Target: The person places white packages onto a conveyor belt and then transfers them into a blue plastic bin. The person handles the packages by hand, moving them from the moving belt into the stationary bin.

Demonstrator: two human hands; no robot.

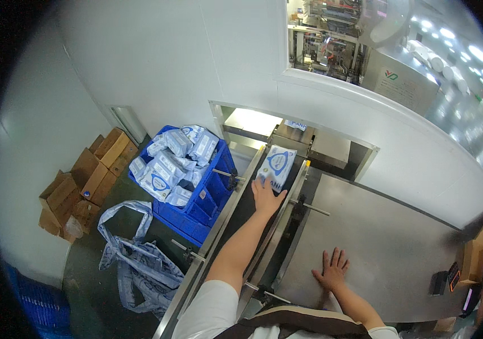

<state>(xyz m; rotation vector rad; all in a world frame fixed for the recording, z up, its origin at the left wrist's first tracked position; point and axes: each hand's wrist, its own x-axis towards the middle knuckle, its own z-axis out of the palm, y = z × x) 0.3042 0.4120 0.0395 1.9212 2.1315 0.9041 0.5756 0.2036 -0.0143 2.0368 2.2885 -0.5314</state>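
White wall panels [157, 62] behind, window [332, 45] onto machinery, metal-framed opening [368, 164] below it. Left hand [267, 198] on the near end of a soft pack [278, 161], fingers and thumb spread wide; can't tell whether they clamp it or only rest. Pack: white and pale blue, rectangular, blue oval graphic, dark blue lettering, lying face up on the dark conveyor belt [240, 214], long side along it, near the opening. Counts: one pack under the hand, another pack [296, 124] at the opening, at least eight similar packs [157, 175] heaped in the blue crate [213, 198] left of the belt. Two guide rails [219, 237] flank the belt. Left arm reaches forward over the belt, palm down. Right hand [333, 274] palm down, fingers splayed, on the steel table [388, 243]; forearm angles in from lower right. Farther out: crumpled printed film [145, 271] on the floor, opened cardboard boxes [100, 181] by the wall.
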